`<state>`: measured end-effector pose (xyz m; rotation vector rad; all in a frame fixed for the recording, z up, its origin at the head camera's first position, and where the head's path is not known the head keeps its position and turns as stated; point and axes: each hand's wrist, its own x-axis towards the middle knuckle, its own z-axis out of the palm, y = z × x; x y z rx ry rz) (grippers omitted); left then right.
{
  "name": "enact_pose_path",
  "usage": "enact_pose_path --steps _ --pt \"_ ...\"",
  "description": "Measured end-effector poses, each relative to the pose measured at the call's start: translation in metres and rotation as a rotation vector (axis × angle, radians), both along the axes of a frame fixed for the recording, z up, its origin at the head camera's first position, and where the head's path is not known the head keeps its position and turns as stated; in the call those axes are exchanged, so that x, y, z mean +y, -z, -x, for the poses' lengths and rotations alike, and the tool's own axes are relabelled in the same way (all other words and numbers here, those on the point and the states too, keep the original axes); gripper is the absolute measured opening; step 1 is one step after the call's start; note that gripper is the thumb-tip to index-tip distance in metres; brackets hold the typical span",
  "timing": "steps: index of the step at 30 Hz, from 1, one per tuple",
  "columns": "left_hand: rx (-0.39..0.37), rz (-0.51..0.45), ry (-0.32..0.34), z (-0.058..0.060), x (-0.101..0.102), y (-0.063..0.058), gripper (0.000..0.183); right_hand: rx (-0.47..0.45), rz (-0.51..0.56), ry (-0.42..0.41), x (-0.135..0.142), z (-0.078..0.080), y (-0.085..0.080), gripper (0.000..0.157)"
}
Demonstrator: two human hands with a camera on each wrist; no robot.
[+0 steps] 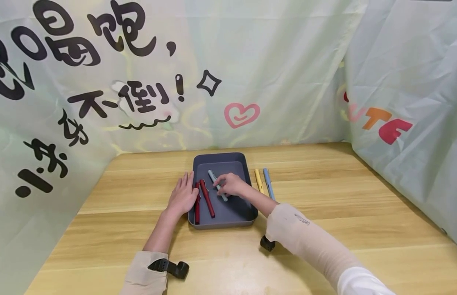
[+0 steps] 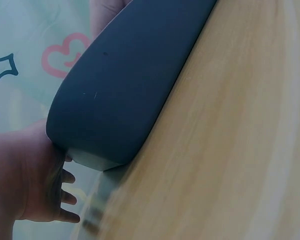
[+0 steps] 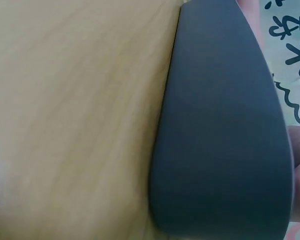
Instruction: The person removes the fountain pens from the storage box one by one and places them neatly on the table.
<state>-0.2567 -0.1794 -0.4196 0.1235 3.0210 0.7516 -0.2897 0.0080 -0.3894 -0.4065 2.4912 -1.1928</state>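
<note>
Right fingers [image 1: 221, 179] are pinched round a thin pen [image 1: 212, 176] mid-frame, left fingers [image 1: 185, 180] spread; "TE" [image 1: 375, 118] is printed at right

Bright head view, soft glare on the near tabletop [image 1: 225, 264], dimmer wrist views, wood softly blurred there

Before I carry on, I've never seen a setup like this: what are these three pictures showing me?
There's no machine, just a person's bare hands. The wide picture comes from a head-worn camera; the other two come from wrist cameras, mostly showing the tray's side and the table. On the wooden table sits a dark grey tray with two red pens inside. A yellow pen and a blue pen lie to its right. The right hand holds a pale blue-grey pen in the tray; the left hand rests at its left edge.
</note>
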Motion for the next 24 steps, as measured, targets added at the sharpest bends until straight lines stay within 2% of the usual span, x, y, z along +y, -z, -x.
enact_pose_path --steps 11,24 --pt "0.002 -0.004 -0.001 -0.001 0.001 0.002 0.060 0.024 0.106 0.017 0.012 -0.010 -0.004 0.025" --pt "-0.004 -0.003 0.001 -0.001 0.000 0.000 0.061 0.045 0.139 -0.009 0.026 -0.024 -0.013 0.026"
